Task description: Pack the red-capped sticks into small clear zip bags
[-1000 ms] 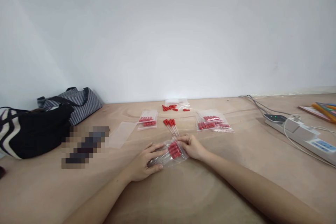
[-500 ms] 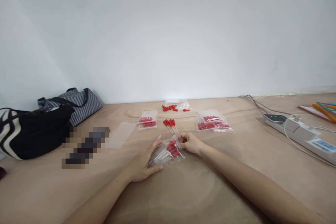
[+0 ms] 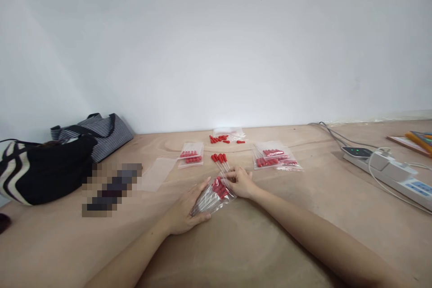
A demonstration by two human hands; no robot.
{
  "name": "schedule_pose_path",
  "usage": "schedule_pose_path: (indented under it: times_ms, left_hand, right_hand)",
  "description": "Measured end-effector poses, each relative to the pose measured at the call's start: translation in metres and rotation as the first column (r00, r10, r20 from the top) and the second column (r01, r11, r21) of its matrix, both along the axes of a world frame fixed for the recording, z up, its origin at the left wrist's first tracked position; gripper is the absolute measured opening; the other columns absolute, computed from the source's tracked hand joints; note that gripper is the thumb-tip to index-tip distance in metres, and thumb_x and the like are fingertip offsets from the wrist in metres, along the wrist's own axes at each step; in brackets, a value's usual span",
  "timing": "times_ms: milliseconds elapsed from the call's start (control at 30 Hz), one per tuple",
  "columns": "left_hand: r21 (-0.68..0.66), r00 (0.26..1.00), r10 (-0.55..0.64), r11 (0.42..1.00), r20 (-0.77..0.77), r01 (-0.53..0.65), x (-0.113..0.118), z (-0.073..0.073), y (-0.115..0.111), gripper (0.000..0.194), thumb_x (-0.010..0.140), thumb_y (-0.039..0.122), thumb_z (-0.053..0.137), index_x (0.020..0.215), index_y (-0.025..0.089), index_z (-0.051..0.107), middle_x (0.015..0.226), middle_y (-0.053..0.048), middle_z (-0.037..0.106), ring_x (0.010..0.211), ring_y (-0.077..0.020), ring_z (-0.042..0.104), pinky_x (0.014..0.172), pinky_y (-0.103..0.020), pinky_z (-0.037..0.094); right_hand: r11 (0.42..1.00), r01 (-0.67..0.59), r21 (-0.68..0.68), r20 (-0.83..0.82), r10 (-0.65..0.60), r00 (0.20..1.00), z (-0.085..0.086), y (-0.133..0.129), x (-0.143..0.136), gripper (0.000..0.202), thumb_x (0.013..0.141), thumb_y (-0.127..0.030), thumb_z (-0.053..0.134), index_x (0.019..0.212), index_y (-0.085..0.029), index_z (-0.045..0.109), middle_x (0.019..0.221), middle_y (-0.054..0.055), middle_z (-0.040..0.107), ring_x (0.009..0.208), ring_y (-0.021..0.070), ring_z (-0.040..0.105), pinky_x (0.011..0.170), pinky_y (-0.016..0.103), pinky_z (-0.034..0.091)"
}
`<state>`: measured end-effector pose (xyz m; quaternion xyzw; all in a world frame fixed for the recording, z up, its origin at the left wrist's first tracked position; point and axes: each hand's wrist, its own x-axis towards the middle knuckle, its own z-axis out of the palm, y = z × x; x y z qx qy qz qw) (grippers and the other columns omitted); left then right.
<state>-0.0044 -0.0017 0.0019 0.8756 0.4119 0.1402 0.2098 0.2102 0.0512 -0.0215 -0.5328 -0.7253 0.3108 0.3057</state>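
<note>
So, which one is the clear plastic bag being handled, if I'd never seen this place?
On the light-brown wooden table, find the bare left hand and bare right hand. Between them lies the clear plastic bag, holding thin clear tubes with red bulb-shaped ends. Similar bags sit farther back; only this one has the left hand against it.

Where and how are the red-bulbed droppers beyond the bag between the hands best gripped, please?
Probably by the droppers' red bulbs, from the far side: they lie uncovered, while the right hand and plastic bag crowd the near ends.

Head-worn view, forward and down
</note>
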Motion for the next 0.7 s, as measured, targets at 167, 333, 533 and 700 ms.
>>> schedule_pose_path:
  times_ms: [167, 333, 533, 700]
  left_hand:
    - [-0.008, 1.000, 0.004, 1.000, -0.015, -0.004, 0.001, 0.002, -0.001, 0.074, 0.078, 0.038, 0.052, 0.135, 0.027, 0.005, 0.138, -0.006, 0.028, 0.123, -0.0242, 0.029, 0.101, -0.042, 0.026]
    - [-0.027, 0.999, -0.002, 1.000, -0.051, 0.000, 0.000, 0.003, 0.000, 0.070, 0.077, 0.041, 0.053, 0.134, 0.027, 0.016, 0.139, -0.006, 0.025, 0.125, -0.0247, 0.026, 0.101, -0.041, 0.026]
    - [-0.033, 0.998, -0.026, 0.999, -0.063, 0.023, -0.003, 0.004, 0.002, 0.053, 0.075, 0.041, 0.055, 0.125, 0.027, 0.041, 0.138, -0.006, 0.028, 0.124, -0.0280, 0.028, 0.100, -0.043, 0.027]
    - [0.065, 0.993, -0.048, 0.996, -0.111, 0.056, -0.015, 0.004, 0.009, 0.038, 0.080, 0.035, 0.052, 0.118, 0.032, 0.049, 0.134, -0.003, 0.035, 0.123, -0.0270, 0.029, 0.100, -0.046, 0.025]
  right_hand:
    - [0.996, 0.049, 0.069, 0.236, -0.063, 0.970, 0.008, -0.006, 0.000, 0.021, 0.074, -0.043, 0.053, 0.077, -0.028, 0.067, 0.099, 0.005, 0.055, 0.098, 0.0237, 0.042, 0.079, 0.041, 0.024]
    - [0.991, 0.123, 0.056, 0.186, -0.132, 0.974, 0.008, -0.010, 0.003, 0.029, 0.069, -0.043, 0.056, 0.053, -0.020, 0.061, 0.087, 0.005, 0.060, 0.091, 0.0239, 0.045, 0.077, 0.041, 0.024]
    - [0.991, 0.066, 0.114, 0.039, -0.071, 0.997, 0.006, -0.011, 0.011, 0.014, 0.065, -0.024, 0.056, 0.077, -0.020, 0.062, 0.076, 0.002, 0.062, 0.074, 0.0168, 0.051, 0.075, 0.035, 0.029]
    - [0.970, -0.138, 0.202, 0.161, 0.106, 0.981, 0.007, -0.011, 0.018, 0.027, 0.067, -0.014, 0.050, 0.086, -0.026, 0.065, 0.087, 0.002, 0.064, 0.090, 0.0227, 0.048, 0.082, 0.042, 0.023]
